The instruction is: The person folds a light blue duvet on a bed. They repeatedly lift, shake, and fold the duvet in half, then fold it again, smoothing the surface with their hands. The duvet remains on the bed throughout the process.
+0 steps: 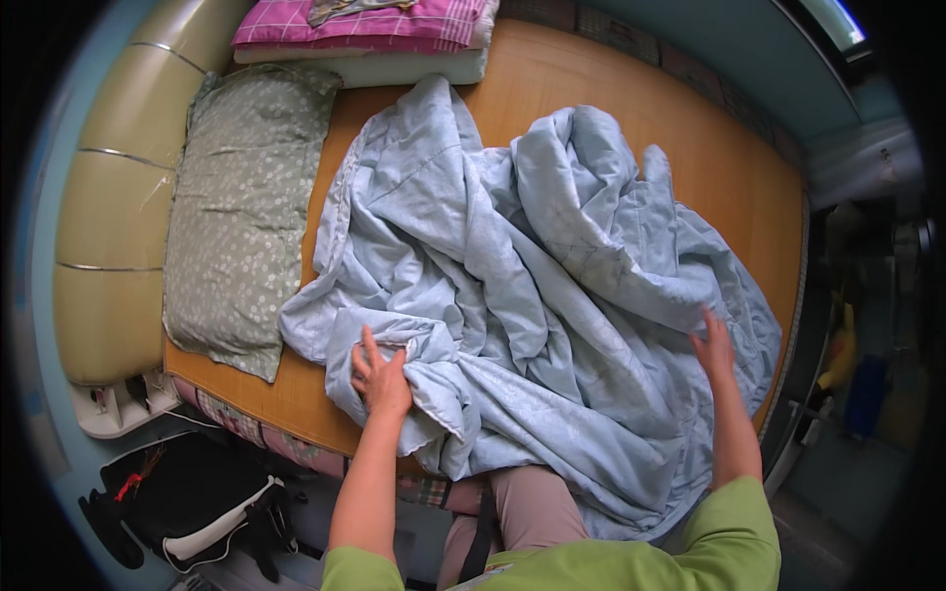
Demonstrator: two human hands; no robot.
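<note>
A crumpled light blue quilt spreads over the middle of a bed with an orange-brown mat. My left hand rests on a bunched part of the quilt at its lower left, fingers spread; whether the fingertips grip the cloth is hard to tell. On the right, my right hand is slightly blurred at the quilt's folds, its fingers apart and nothing visibly held. The quilt's near edge hangs over the side of the bed by my legs. Left of the quilt lies a grey-green pillow with small white flowers.
A padded cream headboard stands at the left. Folded bedding with a pink checked cover is stacked at the top. Below left, a black bag with white trim stands by the bed. A window is at the upper right.
</note>
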